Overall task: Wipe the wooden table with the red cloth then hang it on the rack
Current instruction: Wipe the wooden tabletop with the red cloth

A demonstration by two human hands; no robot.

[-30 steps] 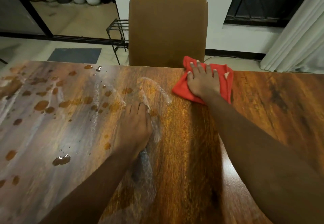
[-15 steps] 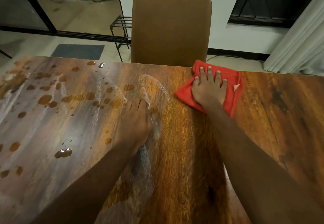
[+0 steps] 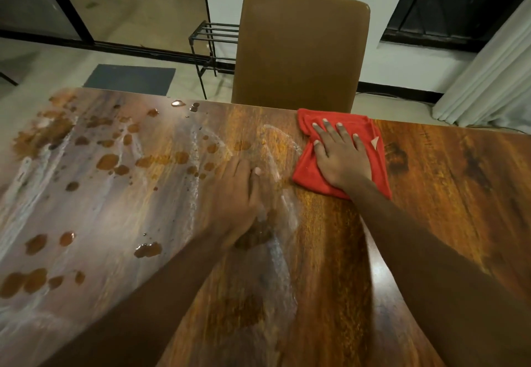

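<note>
The right hand (image 3: 340,155), fingers spread flat, presses the red cloth (image 3: 342,152) at the table's (image 3: 448,194) far edge, now slid back left toward the chair (image 3: 301,50). The left hand (image 3: 232,202) stays flat, fingers together, beside wet streaks.

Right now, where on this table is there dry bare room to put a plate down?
The wooden table is bare and dry right of the red cloth, out to its right edge. Between the two forearms it is bare but streaked. Left of the left hand droplets crowd it.
</note>
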